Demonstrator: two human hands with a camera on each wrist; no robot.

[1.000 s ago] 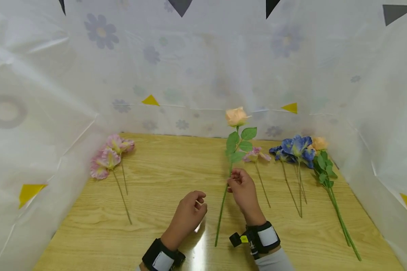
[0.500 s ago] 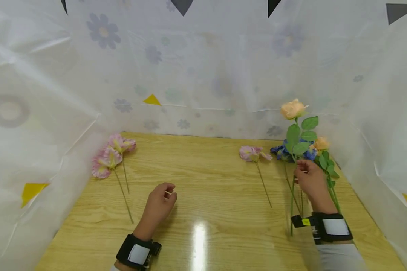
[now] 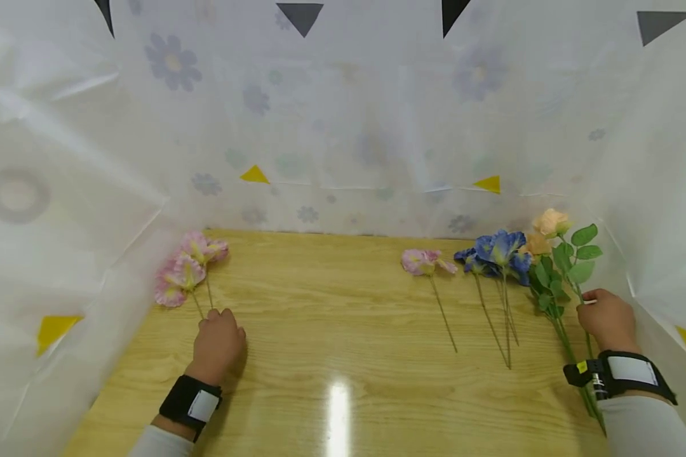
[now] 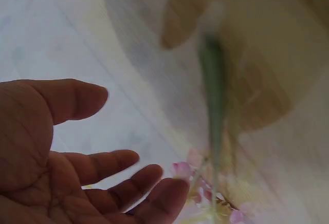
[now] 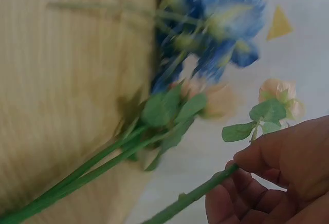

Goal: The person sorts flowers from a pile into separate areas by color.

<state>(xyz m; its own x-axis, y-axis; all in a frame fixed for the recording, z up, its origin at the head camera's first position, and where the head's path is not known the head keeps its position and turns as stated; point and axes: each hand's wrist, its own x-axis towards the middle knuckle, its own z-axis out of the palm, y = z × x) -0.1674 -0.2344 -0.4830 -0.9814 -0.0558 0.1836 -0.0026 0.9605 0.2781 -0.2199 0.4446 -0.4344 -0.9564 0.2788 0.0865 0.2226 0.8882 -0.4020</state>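
Observation:
At the right side of the table, my right hand pinches the green stem of a peach rose between thumb and fingers. Its bloom tilts toward the far wall, beside the other peach roses that lie with leafy stems. In the right wrist view, the stem is held under the thumb. My left hand is over the stems of the pink flowers on the left. The left wrist view shows its fingers spread and relaxed, with a blurred green stem apart from them.
Blue flowers lie just left of the roses, and a single pink flower lies left of those. The wooden table is bounded by white patterned sheeting at the back and sides.
My right hand has carried the peach rose from the middle to the far right, beside the other roses. My left hand has moved left, from the middle to the pink flowers' stems.

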